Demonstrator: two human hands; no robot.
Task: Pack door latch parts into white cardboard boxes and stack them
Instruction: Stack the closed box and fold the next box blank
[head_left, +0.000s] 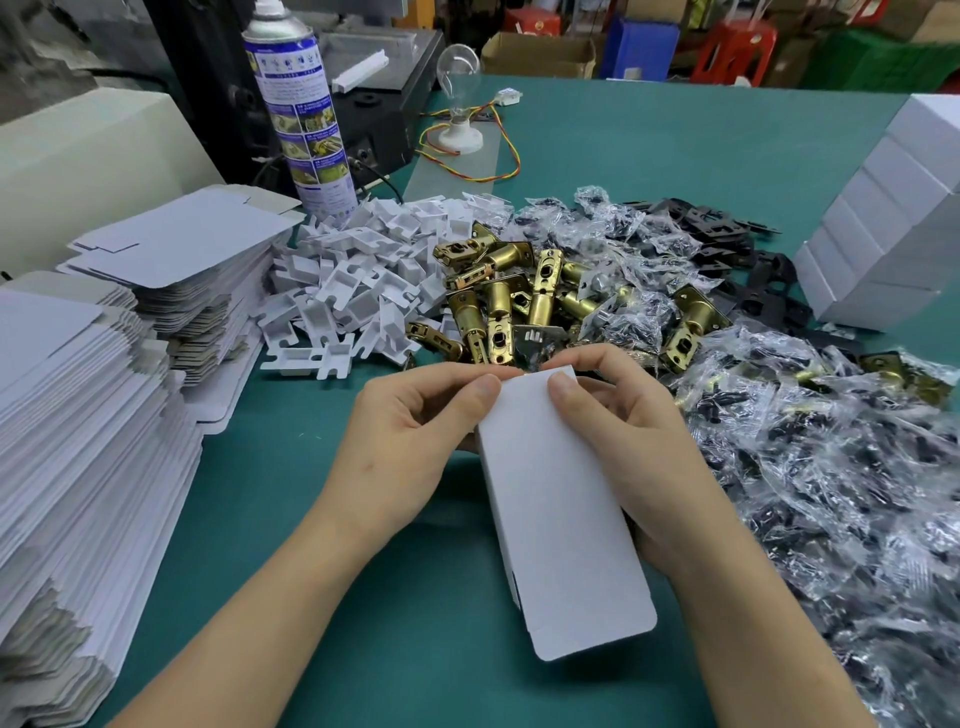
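Both hands gripped 1 white box (561, 509) over the green table (363, 623); left hand (405, 441) and right hand (639, 447) pinched its far end, thumbs on top; its long axis ran away from the person, toward the brass latches (540, 296) just beyond; neither hand lay nearer.

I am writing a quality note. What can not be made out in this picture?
Head view:
- Inside of the white box: hidden by its walls, left hand, right hand.
- Spray can label: text too small.
- Stack of boxes: cut off by right edge.
- Bagged parts: blurred by plastic glare.
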